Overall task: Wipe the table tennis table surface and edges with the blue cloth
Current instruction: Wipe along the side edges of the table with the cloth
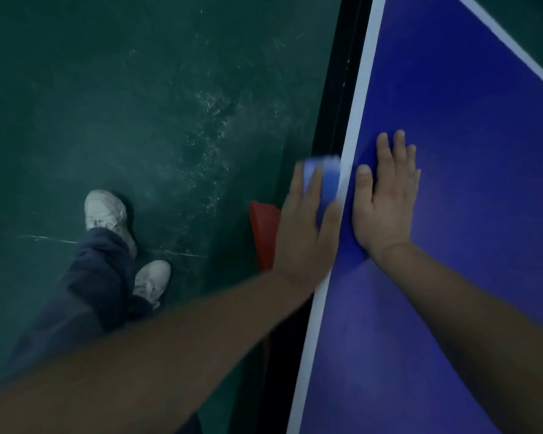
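Apparently mid-task, the left hand grips the blue cloth under its fingers against the table's side edge. Just beside it, the right hand lies flat, fingers straight, on the table surface. Edge ahead of the cloth looks left to wipe.

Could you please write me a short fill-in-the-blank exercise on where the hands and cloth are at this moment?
1. The left hand holds the blue cloth against the table's ____ edge.
2. The right hand lies ____ on the table tennis table, holding nothing.
3. The person's shoes stand on a ____ floor.
4. Beside the left hand, below the table edge, shows a ____ object.

Missing words: white; flat; green; red
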A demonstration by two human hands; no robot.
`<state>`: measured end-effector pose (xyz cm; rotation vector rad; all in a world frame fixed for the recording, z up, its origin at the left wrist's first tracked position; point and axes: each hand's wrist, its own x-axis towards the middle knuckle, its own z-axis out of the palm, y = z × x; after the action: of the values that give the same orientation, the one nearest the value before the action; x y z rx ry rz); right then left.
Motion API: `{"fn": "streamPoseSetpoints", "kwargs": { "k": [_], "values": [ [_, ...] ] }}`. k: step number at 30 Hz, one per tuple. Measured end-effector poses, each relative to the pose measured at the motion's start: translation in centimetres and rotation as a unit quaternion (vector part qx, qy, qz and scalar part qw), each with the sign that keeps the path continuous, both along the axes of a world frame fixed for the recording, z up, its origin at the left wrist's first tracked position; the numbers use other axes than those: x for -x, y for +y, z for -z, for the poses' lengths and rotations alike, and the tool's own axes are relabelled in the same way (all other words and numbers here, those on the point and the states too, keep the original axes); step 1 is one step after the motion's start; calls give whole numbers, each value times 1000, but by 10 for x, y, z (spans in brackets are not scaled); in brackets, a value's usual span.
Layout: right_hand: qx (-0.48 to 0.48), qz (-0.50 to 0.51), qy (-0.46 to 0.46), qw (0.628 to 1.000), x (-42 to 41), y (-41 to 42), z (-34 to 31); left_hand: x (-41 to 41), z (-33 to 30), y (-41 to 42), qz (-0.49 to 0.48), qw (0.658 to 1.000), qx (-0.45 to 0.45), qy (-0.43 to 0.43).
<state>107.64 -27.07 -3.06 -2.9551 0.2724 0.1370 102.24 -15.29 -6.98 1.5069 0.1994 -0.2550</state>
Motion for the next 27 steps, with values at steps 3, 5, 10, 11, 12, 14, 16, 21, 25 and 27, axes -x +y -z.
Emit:
{"fn": "streamPoseSetpoints", "kwargs": {
  "k": [3, 5, 10, 11, 12, 14, 16, 21, 25, 27],
  "values": [
    [-6, -3, 3, 1000, 0, -1, 1, 75, -7, 8, 32, 999, 4, 34],
    [-3, -6, -1, 1000, 0, -2, 1, 61, -12, 3, 36, 997, -33, 56],
    [-6, -33, -40, 999, -33, -10, -11, -94, -6, -13, -3, 999, -48, 23],
    [-14, -48, -37, 998, -50, -11, -15, -126, -3, -12, -7, 999, -44, 16],
    [-21, -62, -28, 997, -70, -12, -18, -149, -3, -12, -5, 999, -37, 13],
    [-24, -82, -18, 996, -115, -17, -24, -163, -7, -11, 1, 1000, -22, 6],
    [-23, -84, -3, 996, -159, -21, -27, -136, -9, -9, 12, 1000, -8, -4],
    [-15, -34, 0, 999, -206, -13, 0, -40, -6, 4, 48, 999, 12, 11],
    [-27, -25, -30, 999, -201, -17, 7, -65, 2, -5, 6, 999, 35, 1],
    [-30, -26, -35, 999, -204, -17, 7, -107, 10, -9, -4, 999, 43, -18]
  ]
}}
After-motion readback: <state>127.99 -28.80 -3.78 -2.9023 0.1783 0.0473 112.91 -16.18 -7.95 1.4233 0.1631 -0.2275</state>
